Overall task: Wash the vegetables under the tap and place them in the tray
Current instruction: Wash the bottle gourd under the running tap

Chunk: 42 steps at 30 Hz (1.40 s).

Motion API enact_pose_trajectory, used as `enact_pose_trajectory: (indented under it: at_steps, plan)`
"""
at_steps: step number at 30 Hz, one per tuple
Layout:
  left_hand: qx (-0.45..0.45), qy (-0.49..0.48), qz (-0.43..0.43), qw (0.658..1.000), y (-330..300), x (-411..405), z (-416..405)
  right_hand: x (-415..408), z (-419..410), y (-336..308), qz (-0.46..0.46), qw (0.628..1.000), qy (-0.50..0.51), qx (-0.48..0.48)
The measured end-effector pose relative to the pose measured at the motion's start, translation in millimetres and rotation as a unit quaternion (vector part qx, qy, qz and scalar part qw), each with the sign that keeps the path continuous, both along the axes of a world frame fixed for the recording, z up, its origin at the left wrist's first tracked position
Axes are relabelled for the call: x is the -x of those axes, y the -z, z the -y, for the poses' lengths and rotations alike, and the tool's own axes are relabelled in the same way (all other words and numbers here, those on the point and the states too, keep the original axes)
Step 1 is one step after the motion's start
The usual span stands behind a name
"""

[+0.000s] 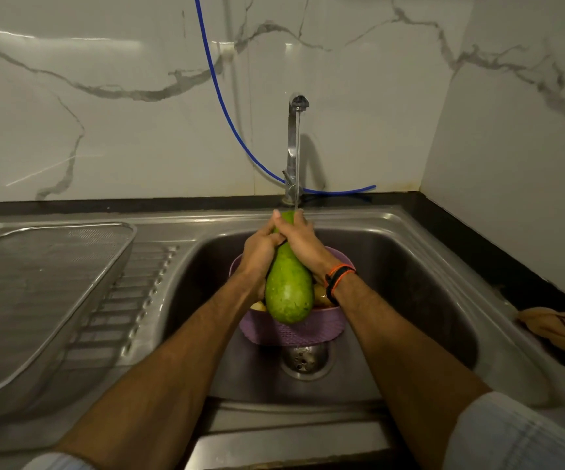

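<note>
both hands, left hand (pixel 259 247) and right hand (pixel 299 237), clench the narrow neck of the gourd (pixel 288 283) under the tap (pixel 295 144) stream, above the purple basket (pixel 294 330) in the sink (pixel 410 266). wet skin could slip through the grip. the gourd is smooth, green, bulbous below; the tray (pixel 37 300) waits left.

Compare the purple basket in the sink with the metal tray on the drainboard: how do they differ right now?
The purple basket is a round woven-look bowl; the metal tray is a wide, shallow mesh rectangle with rounded corners. The basket sits in the sink basin above the drain, the tray left on the drainboard. The basket holds some vegetables, partly hidden behind the green gourd; nothing shows in the tray. Both stand upright, open side up.
</note>
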<state>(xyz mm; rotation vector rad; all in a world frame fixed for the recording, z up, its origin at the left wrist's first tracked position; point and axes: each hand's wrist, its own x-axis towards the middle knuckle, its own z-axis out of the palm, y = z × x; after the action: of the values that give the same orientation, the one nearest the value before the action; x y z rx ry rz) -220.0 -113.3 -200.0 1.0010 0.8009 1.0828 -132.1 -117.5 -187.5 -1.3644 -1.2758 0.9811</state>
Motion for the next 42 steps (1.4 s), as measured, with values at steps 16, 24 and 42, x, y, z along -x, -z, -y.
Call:
enact_pose_trajectory:
  at_steps: [16, 24, 42]
  plan:
    - [0.035, -0.030, -0.021, 0.999, 0.9, 6.9, -9.0, -10.6, 13.0, -5.6, -0.273, 0.961, 0.036, -0.020]
    - [0.033, 0.047, 0.054, 0.997, -3.4, 0.6, 2.0, -10.4, 12.4, -11.2, -0.058, 0.997, 0.044, -0.024]
    - [-0.018, 0.052, -0.013, 0.998, -1.3, -2.1, 3.6, -9.6, 14.4, -13.5, -0.036, 0.998, 0.042, -0.028]
